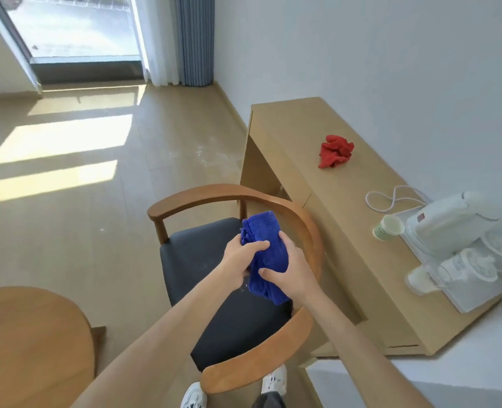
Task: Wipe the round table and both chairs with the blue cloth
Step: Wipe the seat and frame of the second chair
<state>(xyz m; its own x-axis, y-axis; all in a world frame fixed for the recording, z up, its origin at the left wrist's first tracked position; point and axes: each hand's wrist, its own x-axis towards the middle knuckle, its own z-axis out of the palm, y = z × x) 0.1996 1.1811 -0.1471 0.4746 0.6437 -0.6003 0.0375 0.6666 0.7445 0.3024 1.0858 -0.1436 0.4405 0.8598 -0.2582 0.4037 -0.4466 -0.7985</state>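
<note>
Meanwhile, both hands clutch the bunched blue cloth [263,254] above a wooden chair's [285,207] black seat: left hand [239,260] curled round its near side, right hand [288,267] wrapped over it. At lower left, the round tabletop [28,343]; a red cloth [335,150] lies on the desk.

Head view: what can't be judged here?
- Second chair: none in frame.
- Round table: cut by the left and bottom edges.
- Blue cloth: bunched, partly covered by left hand and right hand.
- Chair seat: partly behind both arms.
- Paper cup print: too small.
</note>
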